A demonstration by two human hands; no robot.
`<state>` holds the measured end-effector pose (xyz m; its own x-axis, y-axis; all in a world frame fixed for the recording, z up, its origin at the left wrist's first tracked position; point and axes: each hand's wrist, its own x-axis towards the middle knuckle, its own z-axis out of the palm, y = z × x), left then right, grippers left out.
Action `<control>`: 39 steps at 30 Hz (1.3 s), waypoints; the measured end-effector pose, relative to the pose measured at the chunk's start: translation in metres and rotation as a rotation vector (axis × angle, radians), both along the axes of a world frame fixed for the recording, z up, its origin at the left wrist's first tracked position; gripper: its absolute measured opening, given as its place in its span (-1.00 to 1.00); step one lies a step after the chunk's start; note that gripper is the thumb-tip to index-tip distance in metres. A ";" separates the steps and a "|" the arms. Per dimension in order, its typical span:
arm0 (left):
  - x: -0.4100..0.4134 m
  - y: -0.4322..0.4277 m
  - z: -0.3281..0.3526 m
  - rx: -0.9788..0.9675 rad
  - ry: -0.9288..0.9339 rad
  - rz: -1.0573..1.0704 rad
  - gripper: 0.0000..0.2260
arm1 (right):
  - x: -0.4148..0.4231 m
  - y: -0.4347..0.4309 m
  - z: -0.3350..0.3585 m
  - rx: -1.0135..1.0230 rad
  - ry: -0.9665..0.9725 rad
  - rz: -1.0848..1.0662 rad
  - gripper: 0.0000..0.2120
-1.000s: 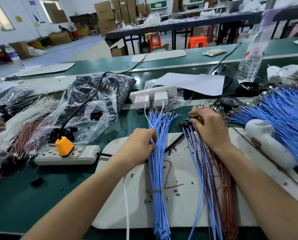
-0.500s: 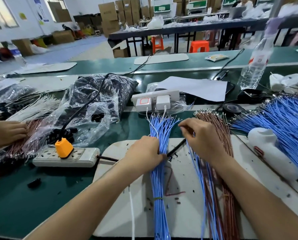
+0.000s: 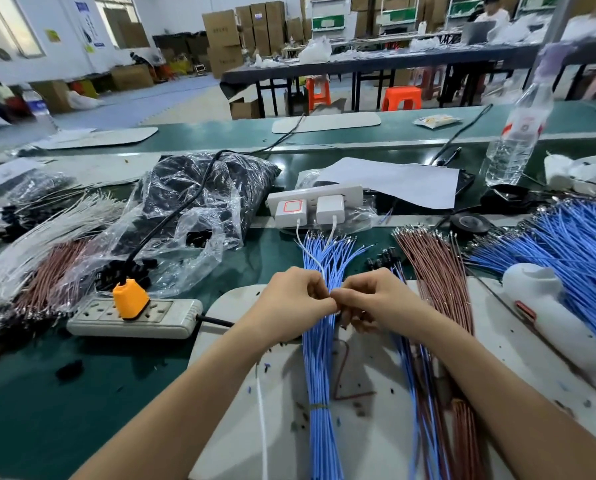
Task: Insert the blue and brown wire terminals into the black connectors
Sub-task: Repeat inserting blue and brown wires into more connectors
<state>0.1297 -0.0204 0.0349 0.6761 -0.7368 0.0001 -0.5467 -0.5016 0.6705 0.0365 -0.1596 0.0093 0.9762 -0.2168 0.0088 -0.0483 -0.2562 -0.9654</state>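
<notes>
Head view, centre of the frame: your left hand and right hand meet knuckle to knuckle over the blue wire bundle on the white mat. Both sets of fingers are curled tight. The left seems to pinch one blue wire, the right something small I judge a black connector, though the grip hides it. You look mid-insertion, so line the terminal up and push it home. Brown wires and loose black connectors wait just to the right.
</notes>
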 end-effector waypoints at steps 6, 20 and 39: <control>-0.015 0.001 0.002 -0.113 -0.030 -0.036 -0.89 | -0.001 0.000 0.002 0.133 -0.019 -0.004 -0.74; -0.022 0.018 0.002 0.084 0.016 -0.258 -0.82 | -0.003 -0.039 0.005 0.699 -0.483 -0.658 -0.83; 0.161 0.035 0.001 0.317 -0.227 0.428 -0.96 | 0.000 -0.033 0.000 0.619 -0.364 -0.621 -0.72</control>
<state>0.2908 0.0147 0.0362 0.9227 -0.3856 0.0034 -0.3636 -0.8670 0.3408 0.0363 -0.1930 0.0088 0.6449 -0.7642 -0.0001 0.3270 0.2761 -0.9038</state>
